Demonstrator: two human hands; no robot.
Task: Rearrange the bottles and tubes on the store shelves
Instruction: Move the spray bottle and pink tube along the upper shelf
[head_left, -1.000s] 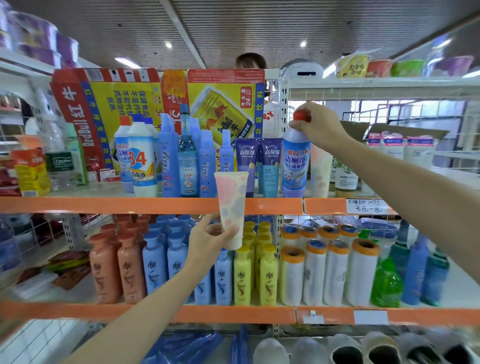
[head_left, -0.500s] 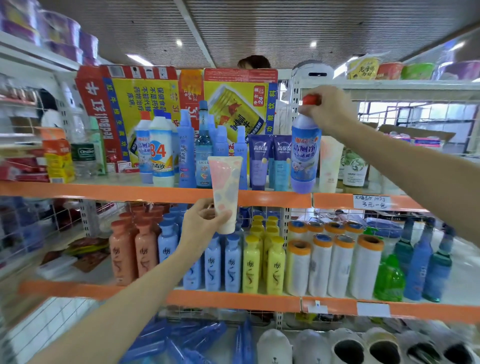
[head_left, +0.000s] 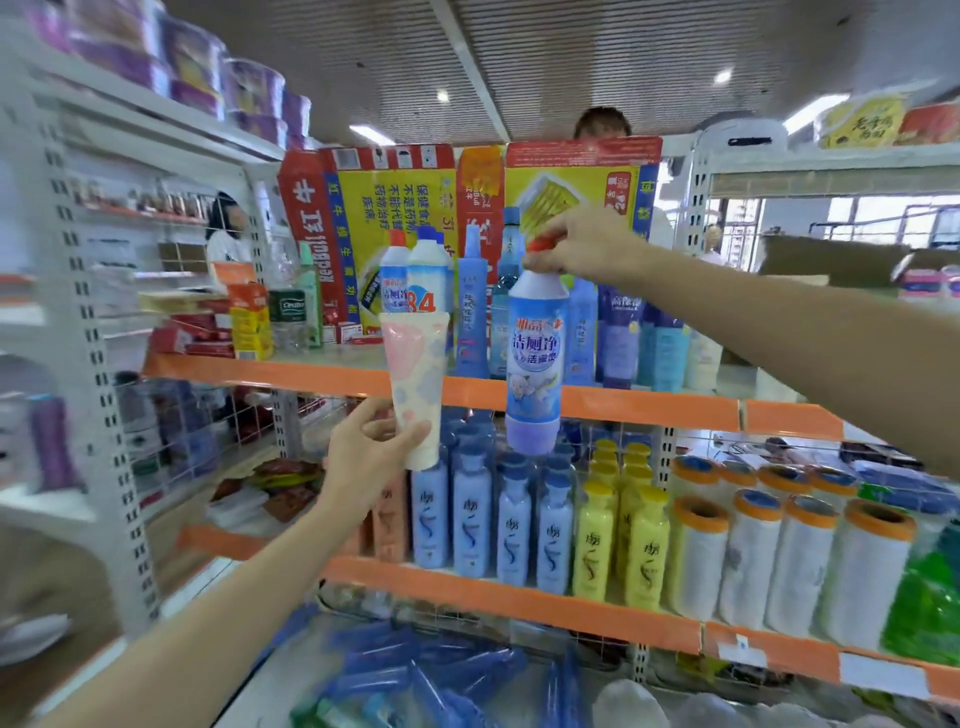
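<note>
Task in progress, neither item placed. At frame centre, the right hand (head_left: 587, 244) grips the red cap of a blue toilet-cleaner bottle (head_left: 535, 358), clear of the upper orange shelf (head_left: 322, 371). The left hand (head_left: 369, 457) clasps a pastel tube (head_left: 415, 384), cap down, left of centre.

Left hand (head_left: 371, 454) at seven o'clock holding a tube (head_left: 415, 387) upright before the upper shelf (head_left: 322, 371) edge, right hand (head_left: 587, 244) at one o'clock gripping a bottle (head_left: 535, 358) by its cap, just right of the tube, shampoo bottles (head_left: 514, 525) on the lower shelf (head_left: 519, 597) behind and below both.
</note>
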